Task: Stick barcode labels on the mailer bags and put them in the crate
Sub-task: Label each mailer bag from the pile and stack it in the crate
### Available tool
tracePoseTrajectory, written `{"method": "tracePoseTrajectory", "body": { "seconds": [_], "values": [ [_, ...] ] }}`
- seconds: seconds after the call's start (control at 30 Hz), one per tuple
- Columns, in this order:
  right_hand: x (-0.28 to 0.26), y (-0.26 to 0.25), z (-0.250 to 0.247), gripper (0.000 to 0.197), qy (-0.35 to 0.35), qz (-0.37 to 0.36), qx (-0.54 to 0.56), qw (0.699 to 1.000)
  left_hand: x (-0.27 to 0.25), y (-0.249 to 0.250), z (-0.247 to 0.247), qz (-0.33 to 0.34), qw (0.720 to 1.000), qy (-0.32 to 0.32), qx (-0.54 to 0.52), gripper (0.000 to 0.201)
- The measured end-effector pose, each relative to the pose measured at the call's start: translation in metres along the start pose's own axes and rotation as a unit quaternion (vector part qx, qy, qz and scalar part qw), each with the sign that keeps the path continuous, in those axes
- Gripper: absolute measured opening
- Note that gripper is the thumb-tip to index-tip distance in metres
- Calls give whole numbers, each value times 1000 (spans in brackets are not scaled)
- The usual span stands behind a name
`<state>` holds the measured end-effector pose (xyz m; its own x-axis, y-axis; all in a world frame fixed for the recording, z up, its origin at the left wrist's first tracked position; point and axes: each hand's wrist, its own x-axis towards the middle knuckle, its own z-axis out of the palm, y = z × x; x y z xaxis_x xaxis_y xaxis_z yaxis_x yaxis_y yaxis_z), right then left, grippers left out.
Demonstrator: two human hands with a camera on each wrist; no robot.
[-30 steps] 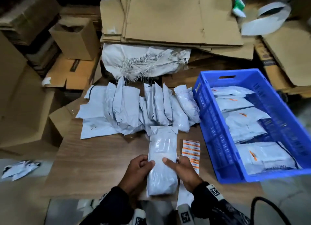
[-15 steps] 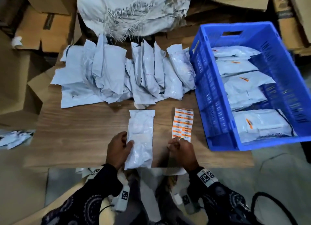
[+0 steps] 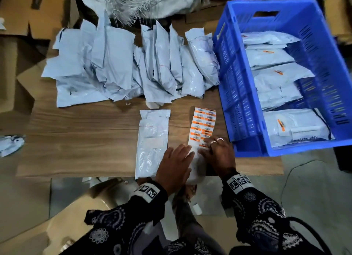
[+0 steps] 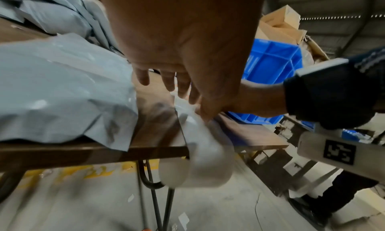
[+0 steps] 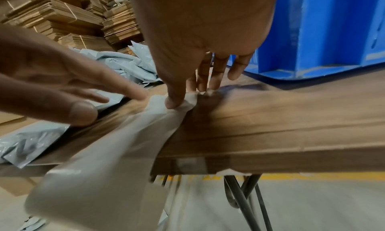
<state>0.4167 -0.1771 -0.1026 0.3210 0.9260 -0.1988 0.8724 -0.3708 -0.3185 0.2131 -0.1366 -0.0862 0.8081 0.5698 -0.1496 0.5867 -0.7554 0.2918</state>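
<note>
Several labelled grey plastic mailer bags [image 3: 274, 77] are already held in the blue plastic crate [image 3: 314, 28] beyond the right hand [image 3: 219, 155], many remain unlabelled, while the orange barcode label strip [image 3: 204, 125] is pinched by it and steadied by the flat left hand [image 3: 175, 167].

the right hand [image 5: 200, 37] reaches down onto a brown wood-grain table [image 5: 281, 119], thumb pinching the crumpled edge of a pale, glossy backing sheet [image 5: 108, 160] that curls over the table's near edge. the left hand [image 5: 48, 79] lies flat just beside it. a blue plastic crate [image 5: 323, 28] stands behind; grey plastic mailer bags [image 5: 125, 63] and stacked flat brown cardboard [image 5: 62, 17] lie further left.
</note>
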Motion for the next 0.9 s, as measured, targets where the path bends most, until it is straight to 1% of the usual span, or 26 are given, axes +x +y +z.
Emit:
{"method": "tracePoseTrajectory", "body": {
  "seconds": [0.1,0.2,0.3,0.43,0.53,0.63,0.7,0.77,0.83,0.9],
  "values": [
    [3,1,-1,43,6,-10,-9,1000,5,0,9,-4,999,-35,26,55],
    [5,2,-1,44,-8,0,-6,1000,6,1,11,-11,998,-49,36,57],
    [5,4,0,44,-3,1,3,1000,5,0,13,-12,998,-51,45,58],
    [5,3,4,37,18,17,-4,1000,3,-3,16,-15,998,-47,45,56],
    [6,-1,3,30,36,27,11,999,2,-3,17,-21,998,-46,43,56],
    [7,-3,4,28,37,44,32,998,2,-2,17,-25,998,-46,38,56],
    [8,-2,5,31,41,59,76,994,2,-1,17,-27,998,-47,36,56],
    [8,-3,2,31,61,77,146,984,1,0,17,-31,998,-49,30,55],
    [7,-5,-4,24,88,111,225,964,1,0,17,-32,998,-55,27,54],
    [5,-8,-10,19,123,129,283,942,1,0,16,-32,997,-59,29,54]
  ]
}}
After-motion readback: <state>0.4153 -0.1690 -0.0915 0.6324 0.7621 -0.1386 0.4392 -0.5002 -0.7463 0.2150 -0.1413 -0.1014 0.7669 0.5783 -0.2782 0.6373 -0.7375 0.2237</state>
